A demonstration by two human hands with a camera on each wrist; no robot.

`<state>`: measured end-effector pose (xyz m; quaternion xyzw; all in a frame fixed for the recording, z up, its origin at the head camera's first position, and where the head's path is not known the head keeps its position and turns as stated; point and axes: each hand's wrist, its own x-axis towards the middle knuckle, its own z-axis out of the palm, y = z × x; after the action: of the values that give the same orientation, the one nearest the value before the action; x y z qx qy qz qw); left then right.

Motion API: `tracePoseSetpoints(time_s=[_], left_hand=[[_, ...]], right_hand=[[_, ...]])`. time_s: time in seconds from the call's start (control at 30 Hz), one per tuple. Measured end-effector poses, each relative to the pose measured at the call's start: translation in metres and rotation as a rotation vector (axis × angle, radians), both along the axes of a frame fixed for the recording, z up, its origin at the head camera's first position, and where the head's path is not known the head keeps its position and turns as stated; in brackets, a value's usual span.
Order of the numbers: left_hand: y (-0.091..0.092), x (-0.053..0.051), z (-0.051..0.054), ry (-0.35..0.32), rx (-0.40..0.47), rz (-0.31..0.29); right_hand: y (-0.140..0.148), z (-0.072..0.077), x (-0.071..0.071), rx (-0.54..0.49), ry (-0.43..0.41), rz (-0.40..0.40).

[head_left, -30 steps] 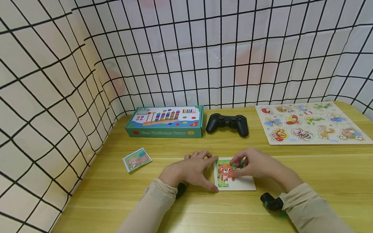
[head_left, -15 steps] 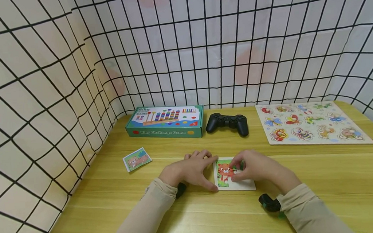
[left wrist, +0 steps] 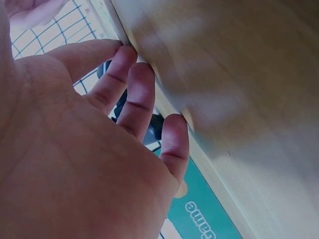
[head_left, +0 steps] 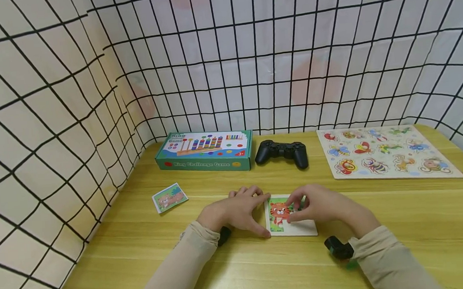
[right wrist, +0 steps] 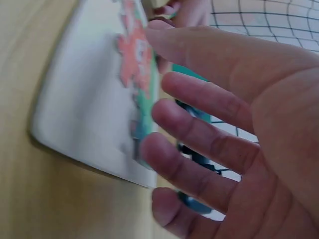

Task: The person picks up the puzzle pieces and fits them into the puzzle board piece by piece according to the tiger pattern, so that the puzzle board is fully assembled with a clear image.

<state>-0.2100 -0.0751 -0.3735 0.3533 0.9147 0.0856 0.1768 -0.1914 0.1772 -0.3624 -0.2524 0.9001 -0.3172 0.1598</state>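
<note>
A small white puzzle board (head_left: 305, 230) lies on the table, with jigsaw pieces (head_left: 277, 211) forming an orange tiger on its left and upper parts. My left hand (head_left: 241, 212) is spread at the board's left side, thumb at the near corner and index finger at the far one. From the right, my right hand (head_left: 322, 203) reaches over the board; its thumb and index finger touch the pieces near the tiger. In the right wrist view the pieces lie flat, the thumb (right wrist: 167, 37) is at the orange part, and the lower board is bare. The right fingers hide some pieces.
A small picture card (head_left: 170, 198) lies to the left. Along the back stand a green Ring Challenge Game box (head_left: 205, 151), a black game controller (head_left: 281, 152) and a wooden insect puzzle (head_left: 387, 152). Black-and-white grid walls (head_left: 267, 82) enclose the table (head_left: 241, 270).
My right thumb has shifted slightly toward me and then back over the pieces, and the right wrist has rocked a little. The left hand and the board keep their places.
</note>
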Motion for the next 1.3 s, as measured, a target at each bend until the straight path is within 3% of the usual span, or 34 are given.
tracePoseSetpoints(time_s=[0.3, 0.6, 0.8, 0.97, 1.3], left_hand=[[0.003, -0.001, -0.001, 0.004, -0.011, -0.005], [0.003, 0.0, -0.002, 0.018, -0.013, -0.01], [0.001, 0.0, -0.002, 0.022, -0.014, -0.007], [0.001, 0.001, -0.002, 0.023, -0.016, -0.009], [0.002, 0.0, -0.004, 0.025, -0.009, -0.009]], right_hand=[[0.016, 0.02, 0.006, -0.005, -0.058, 0.045], [0.039, 0.028, 0.019, 0.051, -0.083, 0.156], [0.056, 0.031, 0.034, 0.104, -0.181, 0.137], [0.072, 0.031, 0.044, 0.133, -0.207, 0.112], [0.12, 0.016, 0.049, 0.12, -0.15, 0.101]])
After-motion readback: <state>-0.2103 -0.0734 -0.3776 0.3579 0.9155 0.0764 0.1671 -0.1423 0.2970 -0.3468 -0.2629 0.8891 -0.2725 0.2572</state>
